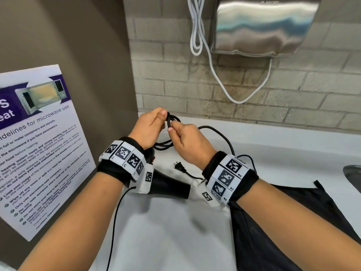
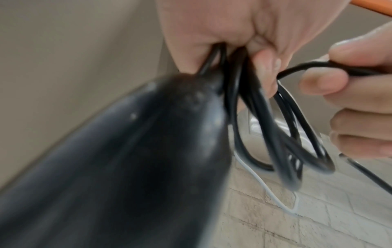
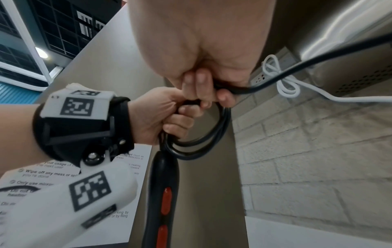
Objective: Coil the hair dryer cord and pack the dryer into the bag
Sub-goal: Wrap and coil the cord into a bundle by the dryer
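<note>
My left hand (image 1: 156, 124) grips a bundle of black cord loops (image 1: 174, 118) above the white counter (image 1: 175, 231). Right beside it, my right hand (image 1: 175, 133) pinches the loose stretch of cord (image 1: 216, 131), which arcs back to the right and down behind my right wrist. The plug (image 1: 179, 166) lies on the counter between my wrists. The black hair dryer (image 1: 170, 187) sits under my left wrist, nozzle pointing right. In the right wrist view its handle (image 3: 163, 193) with orange-red buttons points up at the loops (image 3: 212, 139). The black bag (image 1: 293, 222) lies flat at the lower right.
A steel hand dryer (image 1: 263, 26) hangs on the brick wall with a white cable (image 1: 197, 36) looped beside it. A microwave poster (image 1: 39, 143) leans against the left wall. A sink rim (image 1: 351, 173) shows at the right edge. A thin black wire (image 1: 115, 222) trails from my left wristband.
</note>
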Demonstrator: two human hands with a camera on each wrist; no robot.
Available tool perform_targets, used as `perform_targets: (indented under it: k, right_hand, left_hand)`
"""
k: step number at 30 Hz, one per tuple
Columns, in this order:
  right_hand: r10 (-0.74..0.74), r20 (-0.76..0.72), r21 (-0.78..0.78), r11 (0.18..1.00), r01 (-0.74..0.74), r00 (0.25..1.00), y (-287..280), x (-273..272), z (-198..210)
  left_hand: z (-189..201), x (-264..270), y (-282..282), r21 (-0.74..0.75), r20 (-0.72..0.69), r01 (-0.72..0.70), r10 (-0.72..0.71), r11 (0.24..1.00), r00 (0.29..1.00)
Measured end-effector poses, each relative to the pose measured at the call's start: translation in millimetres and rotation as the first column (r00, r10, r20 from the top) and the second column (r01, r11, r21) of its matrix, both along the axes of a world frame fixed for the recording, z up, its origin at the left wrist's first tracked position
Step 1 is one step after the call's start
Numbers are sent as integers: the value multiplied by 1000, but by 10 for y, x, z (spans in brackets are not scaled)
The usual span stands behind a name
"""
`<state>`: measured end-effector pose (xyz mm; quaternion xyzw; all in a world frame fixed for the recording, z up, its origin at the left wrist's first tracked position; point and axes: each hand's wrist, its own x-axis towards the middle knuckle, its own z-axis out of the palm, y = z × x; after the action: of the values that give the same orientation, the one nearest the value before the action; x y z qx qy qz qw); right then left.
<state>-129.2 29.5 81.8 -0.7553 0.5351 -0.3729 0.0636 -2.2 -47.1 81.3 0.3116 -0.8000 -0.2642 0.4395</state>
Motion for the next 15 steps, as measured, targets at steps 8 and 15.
perform_targets:
  k: [8,15]
  right_hand:
    - [24,-129,3,1000,-24,991,-6,53,21]
    - [42,-185,-47,998,-51,982,9,24,5]
  left_hand:
    - [82,-22,93,346,-150,101,-51,933,987]
    - [99,-69,117,112,-12,-78,80,991,997]
